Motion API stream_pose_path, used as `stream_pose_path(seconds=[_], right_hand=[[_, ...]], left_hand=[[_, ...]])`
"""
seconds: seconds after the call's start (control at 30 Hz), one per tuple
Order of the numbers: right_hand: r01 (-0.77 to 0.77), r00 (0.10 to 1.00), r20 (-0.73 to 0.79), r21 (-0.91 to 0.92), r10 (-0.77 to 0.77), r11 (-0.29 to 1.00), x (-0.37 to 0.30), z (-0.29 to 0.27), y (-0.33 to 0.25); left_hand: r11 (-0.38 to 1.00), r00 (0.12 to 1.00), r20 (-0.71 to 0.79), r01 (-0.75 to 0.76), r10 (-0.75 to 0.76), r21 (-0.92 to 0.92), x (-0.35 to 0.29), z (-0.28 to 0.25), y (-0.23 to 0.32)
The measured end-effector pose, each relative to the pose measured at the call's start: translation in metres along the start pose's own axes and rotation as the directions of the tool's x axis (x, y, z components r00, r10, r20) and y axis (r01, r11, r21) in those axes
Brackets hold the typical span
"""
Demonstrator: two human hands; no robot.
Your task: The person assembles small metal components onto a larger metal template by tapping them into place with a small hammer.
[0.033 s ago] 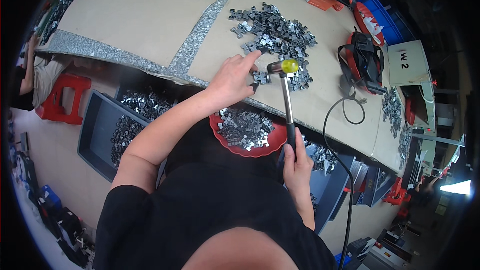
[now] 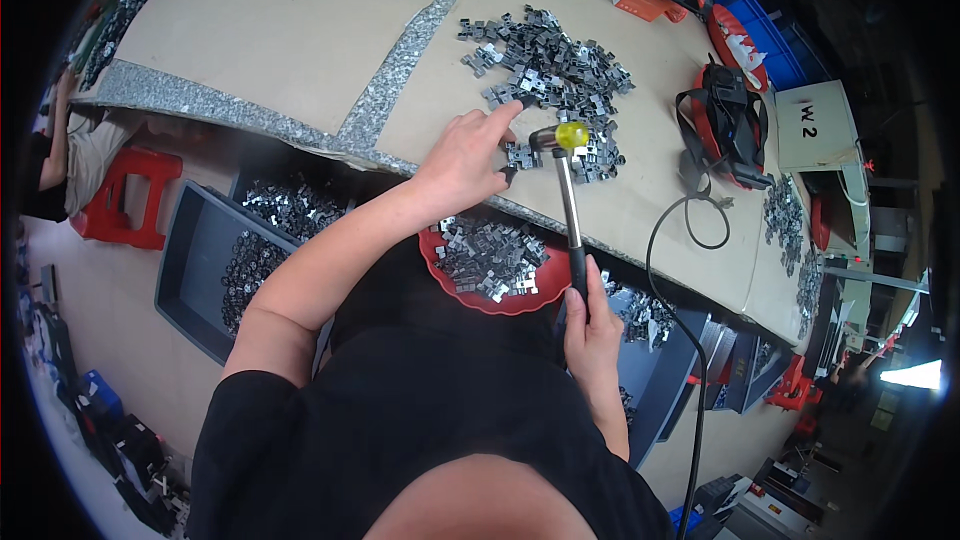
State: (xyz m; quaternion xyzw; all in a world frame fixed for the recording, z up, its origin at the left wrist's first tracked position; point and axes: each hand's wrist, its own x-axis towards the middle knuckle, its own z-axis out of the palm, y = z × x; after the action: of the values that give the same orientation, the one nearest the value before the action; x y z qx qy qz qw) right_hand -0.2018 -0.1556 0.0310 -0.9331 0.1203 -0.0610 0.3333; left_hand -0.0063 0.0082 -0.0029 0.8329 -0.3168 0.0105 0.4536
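Observation:
My right hand (image 2: 592, 330) is wrapped round the black grip of a small hammer (image 2: 568, 195) with a metal shaft and a yellow-faced head. The hammer head is over the bench, just right of a small metal part (image 2: 521, 154). My left hand (image 2: 465, 155) rests at the bench edge, thumb and index finger spread apart beside that part, dark covers on their tips. Its other fingers are partly hidden. A heap of similar metal parts (image 2: 560, 65) lies beyond. Below the bench edge, a red scalloped tray (image 2: 490, 306) near my lap holds more small metal pieces.
Grey bins (image 2: 190, 275) with metal parts stand left and right under the bench. A black strapped device (image 2: 735, 120) sits in a red tray at right, near a black cable (image 2: 655, 240). A red stool (image 2: 130, 200) and another person's arm (image 2: 58, 130) are at left.
The hammer has shifted slightly to the left and its head has come nearer the metal part by my left hand. My left hand has stayed in place.

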Motion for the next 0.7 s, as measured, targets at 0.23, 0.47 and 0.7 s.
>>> stream_pose_path(seconds=[0.23,0.47,0.7], right_hand=[[0.016,0.998,0.057,-0.117,-0.009,0.993,0.0,0.0,0.002],[0.152,0.979,-0.13,-0.059,-0.159,0.987,0.0,-0.006,-0.008],[0.08,0.996,0.039,-0.026,-0.079,0.996,-0.005,-0.006,0.0]], left_hand=[[1.0,1.0,0.02,0.005,-0.005,0.0,0.0,0.001,-0.002],[1.0,1.0,0.024,0.012,-0.012,-0.013,0.001,0.0,-0.001],[0.999,0.998,0.054,-0.037,0.037,-0.008,-0.009,-0.002,0.0]])
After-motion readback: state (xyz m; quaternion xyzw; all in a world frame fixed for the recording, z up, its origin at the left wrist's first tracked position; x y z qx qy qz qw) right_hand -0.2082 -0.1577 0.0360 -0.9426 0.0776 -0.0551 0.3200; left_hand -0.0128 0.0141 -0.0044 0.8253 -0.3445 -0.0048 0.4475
